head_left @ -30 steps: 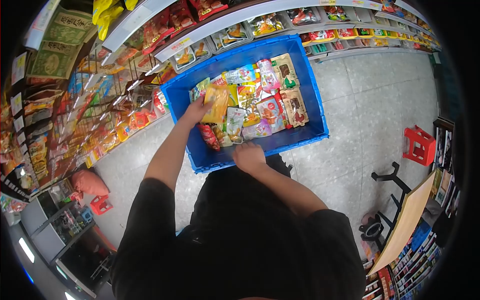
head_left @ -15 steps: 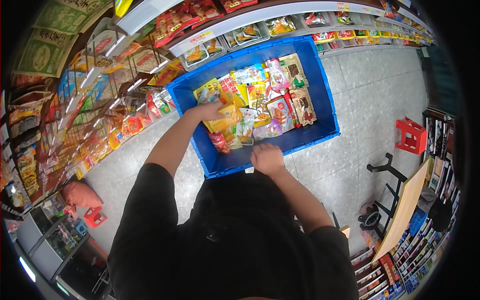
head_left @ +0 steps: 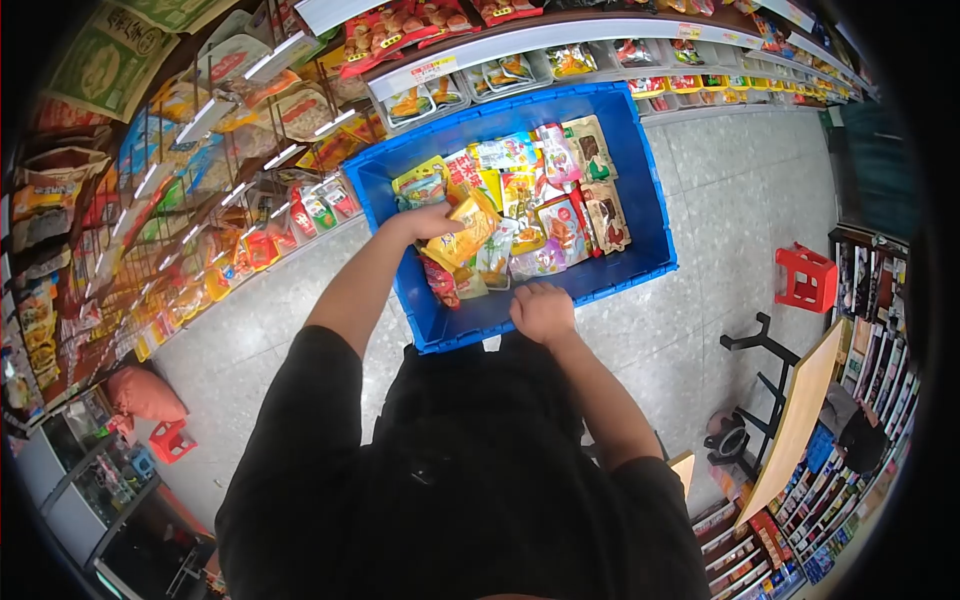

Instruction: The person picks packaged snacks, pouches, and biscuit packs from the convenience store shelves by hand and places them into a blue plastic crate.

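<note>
A blue plastic crate in front of me holds several snack packets in bright colours. My left hand is closed on a yellow-orange snack packet, over the left part of the crate. Around it are a yellow-green packet, a red packet and a whitish packet. Two brown packets lie along the crate's right side. My right hand rests with curled fingers over the crate's near rim.
Shelves of packaged snacks run behind the crate, and hanging packets line the left. On the right stand a red plastic stool and a wooden board with black legs. A red sack sits at lower left.
The yellow-orange packet in my left hand has shifted slightly and its front is now clearer. My right hand keeps its place on the rim. The whole view has turned a little.
</note>
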Tool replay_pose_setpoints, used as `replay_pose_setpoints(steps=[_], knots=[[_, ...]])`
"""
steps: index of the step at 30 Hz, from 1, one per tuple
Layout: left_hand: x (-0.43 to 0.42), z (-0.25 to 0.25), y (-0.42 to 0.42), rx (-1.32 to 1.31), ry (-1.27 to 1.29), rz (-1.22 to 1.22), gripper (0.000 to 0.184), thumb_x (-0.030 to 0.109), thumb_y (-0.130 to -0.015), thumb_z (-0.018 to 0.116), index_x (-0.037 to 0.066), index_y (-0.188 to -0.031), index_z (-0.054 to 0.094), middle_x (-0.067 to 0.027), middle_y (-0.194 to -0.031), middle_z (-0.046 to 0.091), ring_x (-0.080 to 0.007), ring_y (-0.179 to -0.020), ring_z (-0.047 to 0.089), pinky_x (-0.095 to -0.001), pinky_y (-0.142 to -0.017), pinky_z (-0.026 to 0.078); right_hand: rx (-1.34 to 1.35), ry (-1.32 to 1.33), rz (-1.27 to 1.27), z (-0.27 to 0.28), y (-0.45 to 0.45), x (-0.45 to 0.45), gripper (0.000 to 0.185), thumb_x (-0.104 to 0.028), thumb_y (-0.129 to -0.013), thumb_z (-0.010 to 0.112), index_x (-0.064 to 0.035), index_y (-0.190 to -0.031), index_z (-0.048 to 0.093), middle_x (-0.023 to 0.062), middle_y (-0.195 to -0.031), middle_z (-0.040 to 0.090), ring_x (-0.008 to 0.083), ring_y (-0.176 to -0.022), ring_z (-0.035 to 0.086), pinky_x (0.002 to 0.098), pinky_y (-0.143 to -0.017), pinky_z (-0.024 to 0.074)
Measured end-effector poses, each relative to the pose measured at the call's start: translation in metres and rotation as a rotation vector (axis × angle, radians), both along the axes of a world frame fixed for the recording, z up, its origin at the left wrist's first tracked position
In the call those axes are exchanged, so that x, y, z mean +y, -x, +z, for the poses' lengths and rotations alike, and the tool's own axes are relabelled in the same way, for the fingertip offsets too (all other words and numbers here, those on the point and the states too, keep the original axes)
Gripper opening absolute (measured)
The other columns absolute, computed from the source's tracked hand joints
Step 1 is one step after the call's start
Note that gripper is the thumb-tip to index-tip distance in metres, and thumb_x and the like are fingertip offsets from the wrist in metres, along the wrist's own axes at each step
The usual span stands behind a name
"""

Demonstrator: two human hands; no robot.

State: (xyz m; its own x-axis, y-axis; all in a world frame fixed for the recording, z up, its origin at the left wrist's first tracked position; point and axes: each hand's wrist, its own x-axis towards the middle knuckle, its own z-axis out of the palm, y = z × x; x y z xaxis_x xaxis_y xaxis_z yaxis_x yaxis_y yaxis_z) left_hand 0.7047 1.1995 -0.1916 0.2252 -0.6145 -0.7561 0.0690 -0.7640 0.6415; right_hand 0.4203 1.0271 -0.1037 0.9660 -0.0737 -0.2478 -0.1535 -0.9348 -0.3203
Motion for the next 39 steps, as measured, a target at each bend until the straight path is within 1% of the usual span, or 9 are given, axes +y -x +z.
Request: replay_pose_setpoints(steps=[3,7,15,17,18,20,27,30,39], knots=[[-0.006,0.005,0.009,-0.249,-0.079,-0.132,0.07,0.045,-0.085,0.068,-0.006,-0.13,0.051,-0.0242,-0.126,0.062,-0.0322,-0.114,0.062,-0.0383,-0.094,0.049,0.01,-0.003,-0.002,0.0,0.0,-0.001,0.024,-0.034,-0.087,0.057,-0.012,-0.083,0.066,0.0063,-0.086,0.069,0.0258,-0.086,0.066,0.043,-0.075,0.0518],[0.01,-0.026,-0.002,-0.241,-0.089,-0.003,0.068,0.044,-0.087,0.067,-0.005,-0.131,0.051,-0.023,-0.128,0.061,-0.0305,-0.116,0.061,-0.0374,-0.097,0.047,0.003,-0.011,-0.018,0.0,0.0,-0.001,0.024,-0.034,-0.087,0.057,-0.0121,-0.083,0.066,0.006,-0.086,0.069,0.0257,-0.085,0.066,0.0434,-0.074,0.052],[0.018,0.016,-0.077,-0.166,-0.018,-0.108,0.061,0.032,-0.091,0.066,-0.002,-0.138,0.049,-0.017,-0.127,0.06,-0.0268,-0.113,0.059,-0.0346,-0.095,0.047,-0.05,-0.021,-0.032,-0.003,0.001,-0.004,0.024,-0.034,-0.086,0.058,-0.0125,-0.079,0.066,0.0054,-0.083,0.069,0.0255,-0.083,0.066,0.0435,-0.071,0.0518],[0.021,-0.001,-0.084,-0.744,-0.044,-0.436,0.058,0.026,-0.089,0.067,0.003,-0.14,0.049,-0.0188,-0.122,0.061,-0.0312,-0.109,0.062,-0.0379,-0.093,0.05,-0.053,-0.018,-0.028,-0.005,0.003,-0.002,0.024,-0.034,-0.086,0.058,-0.0126,-0.078,0.066,0.0053,-0.082,0.068,0.0254,-0.082,0.066,0.0434,-0.071,0.0517],[0.016,0.014,-0.073,-0.742,-0.045,-0.437,0.058,0.026,-0.089,0.067,0.003,-0.14,0.049,-0.0188,-0.122,0.061,-0.0312,-0.109,0.062,-0.0379,-0.093,0.05,-0.062,-0.011,-0.025,-0.005,0.002,-0.002,0.024,-0.034,-0.086,0.058,-0.0126,-0.078,0.065,0.0053,-0.081,0.068,0.0253,-0.081,0.066,0.0432,-0.07,0.0516],[-0.001,0.046,-0.034,-1.217,-0.42,-0.44,0.059,0.032,-0.086,0.069,0.007,-0.137,0.052,-0.0164,-0.119,0.061,-0.0301,-0.114,0.06,-0.0426,-0.094,0.051,-0.067,-0.007,-0.022,-0.006,0.003,-0.002,0.024,-0.034,-0.086,0.058,-0.0127,-0.077,0.065,0.0054,-0.08,0.068,0.0252,-0.081,0.066,0.0431,-0.07,0.0515],[-0.007,0.023,0.02,-1.159,-0.2,-0.354,0.058,0.011,-0.089,0.057,0.013,-0.145,0.043,-0.0134,-0.145,0.044,-0.0338,-0.131,0.045,-0.0488,-0.1,0.049,-0.088,-0.004,-0.043,-0.002,0.002,-0.001,0.024,-0.034,-0.085,0.059,-0.0133,-0.076,0.065,0.0051,-0.078,0.067,0.0249,-0.079,0.066,0.0427,-0.069,0.0512],[-0.008,0.013,0.013,-0.97,-0.276,-0.29,0.067,0.012,-0.086,0.06,0.016,-0.149,0.038,-0.0144,-0.157,0.029,-0.0345,-0.142,0.032,-0.0522,-0.107,0.043,-0.108,-0.001,-0.041,-0.002,0.002,-0.002,0.021,-0.033,-0.084,0.06,-0.0136,-0.076,0.064,0.005,-0.078,0.067,0.0252,-0.077,0.066,0.0422,-0.068,0.0515],[-0.001,0.027,0.026,-0.92,-0.281,-0.192,0.07,0.02,-0.088,0.059,0.017,-0.153,0.033,-0.0115,-0.161,0.025,-0.0343,-0.149,0.023,-0.0514,-0.111,0.038,-0.088,0.011,-0.048,-0.001,0.002,-0.002,0.025,-0.035,-0.085,0.06,-0.0128,-0.076,0.066,0.0052,-0.079,0.069,0.0245,-0.079,0.066,0.0414,-0.068,0.052]])
